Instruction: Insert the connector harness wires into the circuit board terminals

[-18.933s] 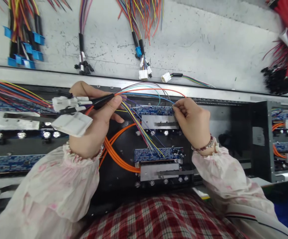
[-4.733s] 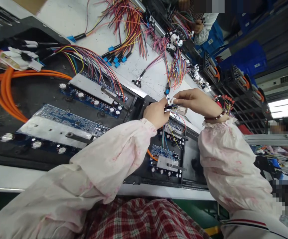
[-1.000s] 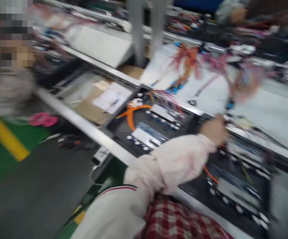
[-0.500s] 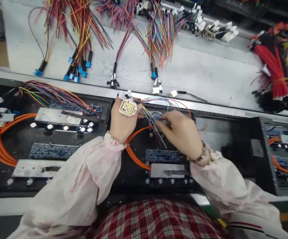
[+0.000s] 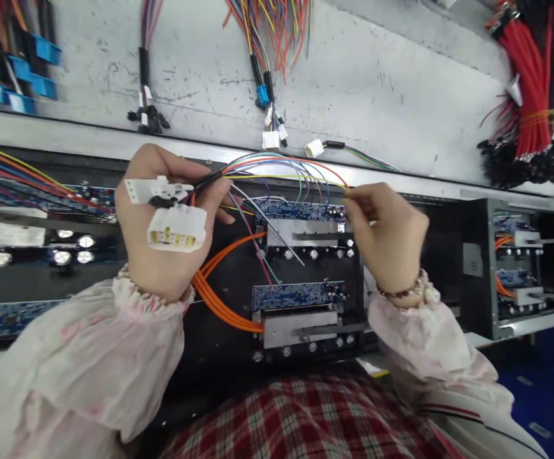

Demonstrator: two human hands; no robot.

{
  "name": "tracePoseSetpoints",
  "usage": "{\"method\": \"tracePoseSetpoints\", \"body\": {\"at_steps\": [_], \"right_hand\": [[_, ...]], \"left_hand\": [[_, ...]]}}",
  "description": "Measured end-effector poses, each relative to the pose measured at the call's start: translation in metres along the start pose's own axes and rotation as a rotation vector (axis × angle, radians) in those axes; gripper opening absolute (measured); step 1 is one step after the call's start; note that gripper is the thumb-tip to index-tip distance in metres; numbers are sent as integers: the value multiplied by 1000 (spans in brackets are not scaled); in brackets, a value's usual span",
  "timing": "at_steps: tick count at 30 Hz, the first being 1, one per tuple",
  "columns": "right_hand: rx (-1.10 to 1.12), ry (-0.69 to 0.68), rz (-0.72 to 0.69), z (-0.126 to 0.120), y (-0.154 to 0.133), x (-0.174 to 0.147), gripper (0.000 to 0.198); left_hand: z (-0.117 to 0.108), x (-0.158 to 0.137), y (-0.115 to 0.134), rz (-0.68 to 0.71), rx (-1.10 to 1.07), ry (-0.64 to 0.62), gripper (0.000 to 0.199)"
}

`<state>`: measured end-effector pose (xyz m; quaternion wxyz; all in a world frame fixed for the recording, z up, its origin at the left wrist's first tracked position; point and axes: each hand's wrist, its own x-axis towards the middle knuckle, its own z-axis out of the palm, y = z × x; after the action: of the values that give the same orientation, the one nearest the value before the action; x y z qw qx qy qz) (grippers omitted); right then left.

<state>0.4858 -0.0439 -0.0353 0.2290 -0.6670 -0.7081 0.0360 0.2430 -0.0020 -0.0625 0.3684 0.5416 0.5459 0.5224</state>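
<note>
My left hand (image 5: 157, 236) is closed round the black-sleeved part of a wire harness (image 5: 210, 180). Two white connectors hang over the back of that hand, the larger one a white housing (image 5: 177, 228) with yellow inside. From the sleeve, thin coloured wires (image 5: 277, 159) arch to the right. My right hand (image 5: 384, 233) pinches the far ends of a few of them, a yellow and an orange-red one among these. Other loose wires, white, pink and green, dangle over a blue circuit board (image 5: 298, 294) below. Both hands are above the black case (image 5: 229, 363).
Orange cables (image 5: 214, 299) loop inside the case by silver metal plates (image 5: 300, 326). Behind the rail (image 5: 430, 185) lie a small white connector with wires (image 5: 313, 148), more harnesses with blue connectors (image 5: 30, 73), and a red wire bundle (image 5: 528, 95). Another case (image 5: 480, 268) stands at right.
The view has shifted closer. My hands have moved apart, and my right hand now draws some wires out to the right; before, it was among the loose wire ends near the left hand.
</note>
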Motion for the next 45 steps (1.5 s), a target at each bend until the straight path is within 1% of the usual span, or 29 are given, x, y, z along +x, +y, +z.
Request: {"method": "tracePoseSetpoints", "body": {"at_steps": [3, 6, 12, 17, 23, 28, 30, 32, 35, 37, 39, 40, 41, 42, 43, 45], "right_hand": [[25, -31, 12, 17, 6, 4, 6], [1, -13, 16, 21, 11, 2, 6], [18, 5, 30, 22, 14, -1, 8], [32, -12, 37, 22, 14, 0, 9], [41, -31, 47, 20, 11, 1, 9], [71, -99, 48, 14, 12, 5, 6], [38, -120, 25, 7, 11, 7, 4], [-30, -140, 14, 1, 3, 8, 7], [-102, -98, -10, -3, -25, 8, 11], [-121, -103, -87, 3, -49, 9, 10], [-137, -217, -178, 12, -66, 11, 12], [-138, -277, -201, 14, -70, 11, 12], [-134, -316, -205, 15, -70, 11, 11], [-121, -324, -195, 14, -67, 11, 11], [-101, -311, -177, 11, -61, 9, 11], [-68, -236, -140, 3, -47, 6, 10]], "left_hand": [[1, 1, 1, -43, 52, 2, 24], [0, 2, 3, -64, 84, -5, 26], [-4, 3, 8, -76, 96, -62, 21], [-5, 6, 10, -72, 193, -63, 19], [-7, 6, 10, -95, 307, -116, 19], [-3, 6, 13, -73, 347, -101, 18], [-2, 6, 15, -61, 325, -92, 16], [-2, 5, 13, -59, 268, -75, 14], [-4, 6, 5, -40, 146, -74, 15], [-5, 7, -2, 10, 57, -80, 20], [-6, 9, -6, 49, -2, -60, 24], [-6, 9, -7, 49, -9, -48, 24], [-5, 9, -7, 37, -6, -42, 23], [-5, 9, -7, 22, -1, -45, 22], [-5, 9, -7, 12, 8, -51, 22], [-5, 7, -6, 21, 14, -71, 21]]}}
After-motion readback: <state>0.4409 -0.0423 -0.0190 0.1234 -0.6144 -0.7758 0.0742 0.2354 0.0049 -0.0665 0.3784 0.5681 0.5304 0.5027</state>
